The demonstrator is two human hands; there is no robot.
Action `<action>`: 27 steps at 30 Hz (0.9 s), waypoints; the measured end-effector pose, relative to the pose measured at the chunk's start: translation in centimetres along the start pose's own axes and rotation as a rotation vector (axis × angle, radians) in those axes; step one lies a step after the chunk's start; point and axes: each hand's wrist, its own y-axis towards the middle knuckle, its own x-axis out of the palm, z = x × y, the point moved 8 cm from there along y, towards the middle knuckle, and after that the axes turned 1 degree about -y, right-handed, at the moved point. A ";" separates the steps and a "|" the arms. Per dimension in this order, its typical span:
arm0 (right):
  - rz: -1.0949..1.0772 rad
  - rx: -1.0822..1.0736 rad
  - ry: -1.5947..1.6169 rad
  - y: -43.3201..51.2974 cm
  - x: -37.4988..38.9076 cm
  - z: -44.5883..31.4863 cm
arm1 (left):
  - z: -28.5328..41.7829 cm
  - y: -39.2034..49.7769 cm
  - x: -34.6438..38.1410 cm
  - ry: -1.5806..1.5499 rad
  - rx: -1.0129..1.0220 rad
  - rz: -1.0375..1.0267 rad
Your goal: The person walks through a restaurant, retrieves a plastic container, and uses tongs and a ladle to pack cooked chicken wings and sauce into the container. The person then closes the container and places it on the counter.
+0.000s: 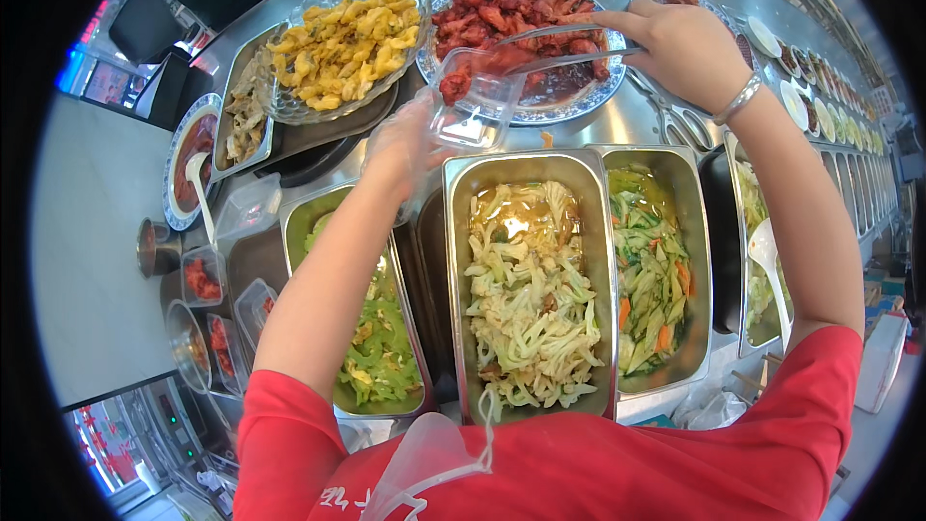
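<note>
My left hand (pixel 405 132), in a clear plastic glove, holds a clear plastic container (pixel 470 132) tilted beside a blue-patterned plate (pixel 613 90). A red-glazed piece of meat (pixel 454 87) shows at the container's left side. On the plate lies a heap of red-glazed meat pieces (pixel 499 11) with dark sauce. My right hand (pixel 684 51) grips metal tongs (pixel 608 54) above the plate. The arms of the tongs are apart and point at the container. Red blur near their tips keeps me from telling whether they pinch anything.
Steel pans of cauliflower (pixel 532 304), sliced vegetables (pixel 655 282) and green vegetables with egg (pixel 380 354) stand nearest me. A glass platter of yellow fried food (pixel 347 51) is at upper left. Scissors (pixel 687 129) lie right of the plate. Filled plastic boxes (pixel 202 278) stand left.
</note>
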 end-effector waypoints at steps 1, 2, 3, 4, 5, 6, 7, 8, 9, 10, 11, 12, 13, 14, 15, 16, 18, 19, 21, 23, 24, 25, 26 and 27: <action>0.007 -0.017 0.016 0.1 -0.4 -0.4 | 0.1 0.1 0.0 -0.003 0.003 0.006; 0.001 -0.016 0.015 0.4 0.0 -0.3 | 0.0 -0.1 -0.3 0.004 -0.001 0.020; -0.027 0.021 -0.002 0.6 0.7 0.5 | 0.5 -0.8 0.0 0.014 -0.003 0.029; -0.055 0.059 -0.020 0.6 1.7 1.4 | 0.8 -1.3 0.3 0.023 -0.005 0.036; -0.083 0.096 -0.038 0.8 2.7 2.1 | 0.6 -1.4 0.1 0.018 -0.019 0.042; -0.166 0.109 -0.048 1.0 4.1 2.2 | 0.4 -1.3 -0.3 0.013 -0.030 0.047; -0.250 0.121 -0.054 1.2 5.7 2.2 | 0.3 -1.2 -0.5 0.010 -0.043 0.054; -0.333 0.123 -0.029 1.6 7.2 2.0 | 0.3 -1.4 -0.5 0.015 -0.045 0.055; -0.217 0.056 0.021 1.6 8.0 1.4 | 0.3 -1.4 -0.5 -0.003 -0.049 0.058; -0.257 0.091 0.040 2.1 8.5 0.8 | 0.2 -1.4 -0.5 -0.023 -0.053 0.065; -0.298 0.126 0.058 2.7 8.9 0.1 | 0.0 -1.3 -0.6 -0.042 -0.057 0.071; -0.326 0.123 0.061 3.1 9.1 -0.4 | -0.1 -1.3 -0.7 -0.062 -0.057 0.071; -0.354 0.120 0.064 3.5 9.2 -0.8 | -0.4 -1.2 -0.8 -0.082 -0.056 0.069; -0.382 0.118 0.067 3.7 9.4 -1.1 | -0.5 -1.2 -0.9 -0.101 -0.056 0.066; -0.383 0.120 0.089 3.8 9.3 -1.2 | -0.5 -1.1 -0.9 -0.093 -0.066 0.071; -0.383 0.122 0.111 4.0 9.2 -1.3 | -0.5 -1.1 -0.8 -0.085 -0.075 0.075; -0.376 0.121 0.147 4.1 8.8 -1.6 | -0.6 -1.2 -0.9 -0.093 -0.062 0.054; -0.378 0.122 0.136 4.0 8.4 -1.5 | -0.6 -1.3 -1.0 -0.115 -0.044 0.055; -0.385 0.121 0.114 3.7 7.6 -1.4 | -0.5 -1.5 -1.0 -0.161 -0.011 0.060; -0.386 0.157 0.073 3.0 7.6 0.1 | -0.4 -1.4 -0.9 -0.191 -0.010 0.046; -0.357 0.181 0.086 2.6 6.9 0.7 | -0.5 -1.4 -1.0 -0.206 -0.008 0.045; -0.329 0.207 0.097 2.0 6.0 1.4 | -0.6 -1.4 -1.0 -0.221 -0.005 0.042; -0.277 0.218 0.104 1.6 5.2 2.0 | -0.7 -1.4 -1.0 -0.246 -0.011 0.043; -0.224 0.229 0.110 1.2 4.2 2.6 | -0.7 -1.3 -1.0 -0.258 -0.001 0.032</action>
